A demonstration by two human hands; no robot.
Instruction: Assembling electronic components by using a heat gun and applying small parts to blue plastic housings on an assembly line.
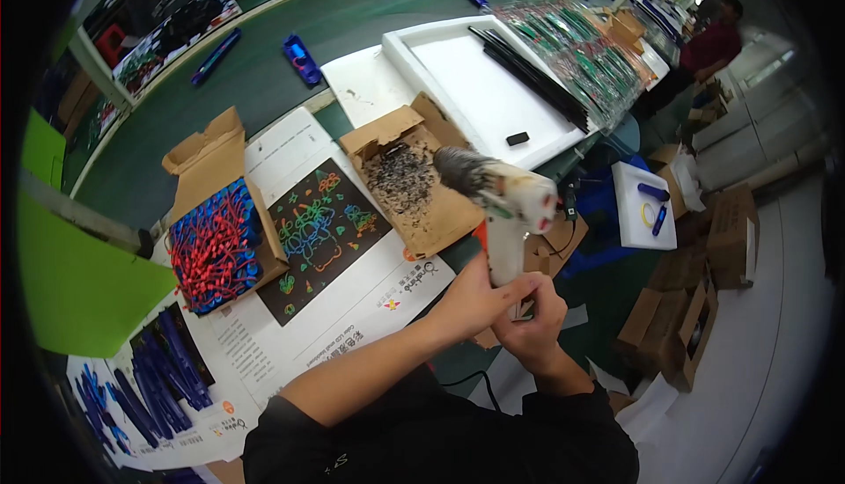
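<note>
Left hand [471, 301] closed around the lower grip of a white glue gun [506, 211], fingers wrapped tight; right hand [532, 317] curled shut at the base of the same grip, fingertips pressed against the handle just under the left palm. Glue gun held upright over the table edge, white body smudged with red, its nozzle end crusted dark grey and aimed up-left. Just left of the glue gun, an open brown cardboard box [414, 180] strewn with dark crumbs. Further left of the gun, a black printed card [321, 233] with bright squiggles, then an open carton of red and blue pieces [216, 246]. Beyond the gun, a white tray [488, 88] bearing black rods [532, 75].
</note>
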